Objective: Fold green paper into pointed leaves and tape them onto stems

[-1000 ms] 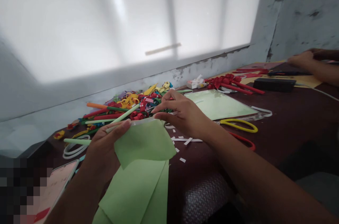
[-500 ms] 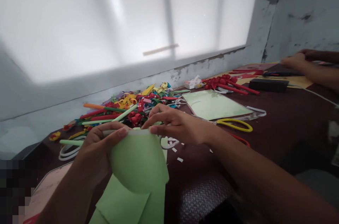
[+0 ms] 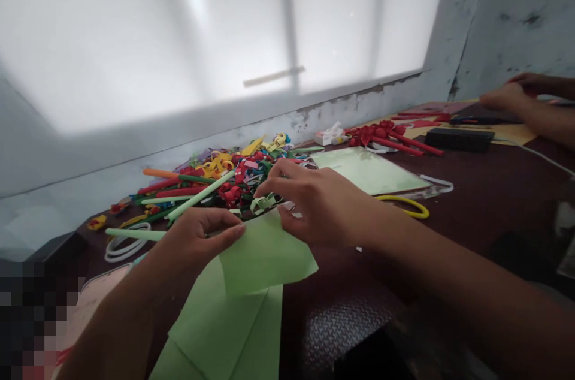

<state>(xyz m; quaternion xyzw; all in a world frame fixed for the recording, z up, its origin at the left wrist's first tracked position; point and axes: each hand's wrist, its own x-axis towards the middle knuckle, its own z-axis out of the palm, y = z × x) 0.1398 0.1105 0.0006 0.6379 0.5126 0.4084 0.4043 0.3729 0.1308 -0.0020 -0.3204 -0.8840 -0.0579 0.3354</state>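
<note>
A sheet of light green paper [image 3: 265, 254] hangs tilted in front of me, its lower edge loose. My left hand [image 3: 202, 236] pinches the upper left part between thumb and fingers. By the upper right edge is my right hand [image 3: 314, 200], its index finger spread away from the thumb. The thumb tip is at the paper's edge, and a small white bit shows beside it; whether the thumb presses on either I cannot make out. Beneath, more green paper sheets [image 3: 224, 332] lie overlapping on the dark table [image 3: 471, 212].
A heap of coloured paper curls [image 3: 220, 164] and rolled paper sticks [image 3: 202, 194] lies behind my hands. Farther right are a pale green sheet [image 3: 372, 170], yellow-handled scissors [image 3: 417, 209], red paper flowers [image 3: 377, 133] and a black box [image 3: 458, 139]. Another person's hands [image 3: 507, 97] work at far right.
The right hand has moved right and up, its fingers now spread. The white strip along the paper's top edge no longer shows there. The paper has shifted right and flattened from its curve.
</note>
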